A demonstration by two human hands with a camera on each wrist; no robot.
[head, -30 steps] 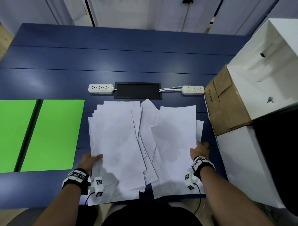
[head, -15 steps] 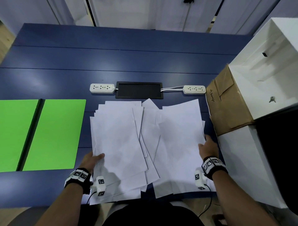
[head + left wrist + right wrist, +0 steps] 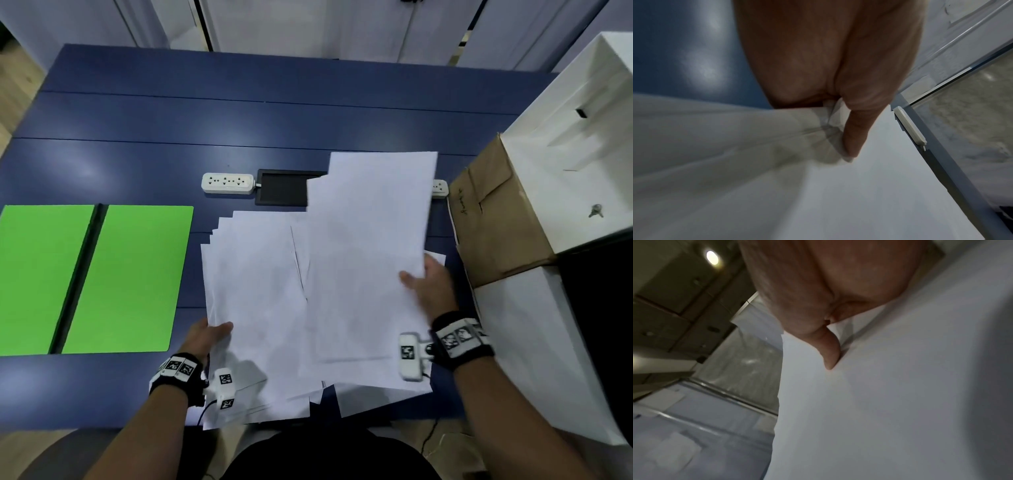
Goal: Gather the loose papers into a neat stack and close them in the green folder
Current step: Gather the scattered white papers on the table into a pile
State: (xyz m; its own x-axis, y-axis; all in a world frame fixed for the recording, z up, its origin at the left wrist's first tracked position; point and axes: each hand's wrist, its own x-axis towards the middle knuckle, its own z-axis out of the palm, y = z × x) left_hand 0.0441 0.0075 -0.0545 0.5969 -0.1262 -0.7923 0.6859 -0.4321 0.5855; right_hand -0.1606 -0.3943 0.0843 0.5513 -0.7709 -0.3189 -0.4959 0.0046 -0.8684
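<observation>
Both hands [image 3: 209, 337] [image 3: 428, 284] on papers [image 3: 342, 291], blue table [image 3: 239, 120].

arms bare | black wristbands [image 3: 176, 371] (checkered tags on top) | white tagged wrist cameras [image 3: 410, 356], thin black cables

white papers [image 3: 260, 291] fanned loosely on the table, green folder [image 3: 130, 277] lying open to their left.

Folder [image 3: 130, 277] lies open on tabletop [image 3: 274, 120], left of papers [image 3: 260, 301]. Papers spread at near-centre, overhanging near edge. Power strip [image 3: 227, 183] and panel [image 3: 284, 192] sit far of papers. Cardboard box [image 3: 493, 219] stands right of papers, against white boxes [image 3: 561, 144].
</observation>
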